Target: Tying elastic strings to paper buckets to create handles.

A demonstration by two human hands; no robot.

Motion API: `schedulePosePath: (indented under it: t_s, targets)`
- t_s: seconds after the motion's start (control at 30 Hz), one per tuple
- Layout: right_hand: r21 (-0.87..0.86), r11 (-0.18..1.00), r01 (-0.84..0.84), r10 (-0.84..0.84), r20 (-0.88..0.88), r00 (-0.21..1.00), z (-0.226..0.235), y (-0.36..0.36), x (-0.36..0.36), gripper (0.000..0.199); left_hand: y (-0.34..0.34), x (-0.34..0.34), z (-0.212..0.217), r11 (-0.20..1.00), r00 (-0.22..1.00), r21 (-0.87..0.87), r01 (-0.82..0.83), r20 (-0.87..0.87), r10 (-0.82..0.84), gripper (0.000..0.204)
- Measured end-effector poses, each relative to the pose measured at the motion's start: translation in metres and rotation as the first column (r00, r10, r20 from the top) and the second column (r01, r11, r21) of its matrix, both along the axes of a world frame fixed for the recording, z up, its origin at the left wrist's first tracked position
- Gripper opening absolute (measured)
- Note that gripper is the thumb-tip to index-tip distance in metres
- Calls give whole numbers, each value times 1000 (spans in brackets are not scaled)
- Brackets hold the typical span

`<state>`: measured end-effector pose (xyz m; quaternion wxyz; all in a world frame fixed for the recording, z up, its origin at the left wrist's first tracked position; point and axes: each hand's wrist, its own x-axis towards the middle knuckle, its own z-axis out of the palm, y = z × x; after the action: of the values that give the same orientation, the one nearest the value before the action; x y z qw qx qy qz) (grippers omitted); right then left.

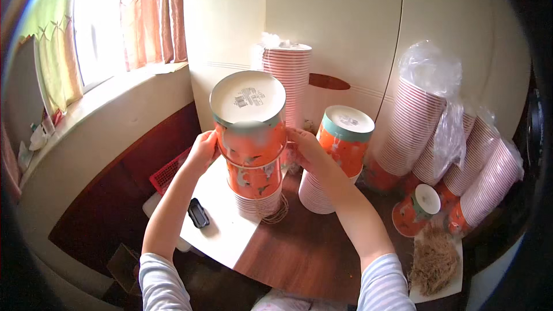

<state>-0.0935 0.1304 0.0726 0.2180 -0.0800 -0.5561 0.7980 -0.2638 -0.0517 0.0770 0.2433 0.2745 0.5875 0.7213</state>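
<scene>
My left hand point(204, 151) and my right hand point(305, 147) grip opposite sides of an orange paper bucket point(253, 141). It is upside down, with a teal band and a white base on top. Beneath it, another orange paper bucket point(253, 179) tops a nested stack with pale rims point(253, 203). The fingers are partly hidden behind the upper bucket. A loose coil of brown twine point(277, 213) lies against the foot of this stack. Right of it, beyond my right forearm, stands a second upside-down stack, topped by an orange bucket point(344, 147).
Tall nested stacks in clear plastic point(410, 124) lean at the right; another wrapped stack point(288, 72) stands behind. A single bucket point(412, 213) and a bundle of brown twine point(435, 260) are at the table's right. A black case point(198, 214) and red basket point(170, 173) are left.
</scene>
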Motion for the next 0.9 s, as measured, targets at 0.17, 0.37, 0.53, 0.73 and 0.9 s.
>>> schedulePosePath:
  t_s: [0.17, 0.37, 0.53, 0.73, 0.9]
  targets:
    - [16, 997, 73, -74, 57, 996, -26, 18, -15, 20, 4, -18, -32, 974, 971, -213, -76, -237, 24, 30]
    - [118, 963, 242, -265, 252, 931, -44, 4, -25, 22, 0, -27, -73, 930, 878, -292, -225, -474, 63, 30]
    - [218, 959, 179, -227, 222, 948, -73, 19, -33, 23, -5, -18, -116, 945, 868, -208, -254, -481, 127, 28]
    - [292, 937, 191, -255, 199, 946, -119, 38, -48, 25, -3, -10, -130, 975, 962, -159, -157, -248, 115, 27]
    - [108, 954, 279, -291, 118, 949, -142, 31, -56, 20, 0, -19, -151, 972, 961, -174, -158, -253, 111, 28]
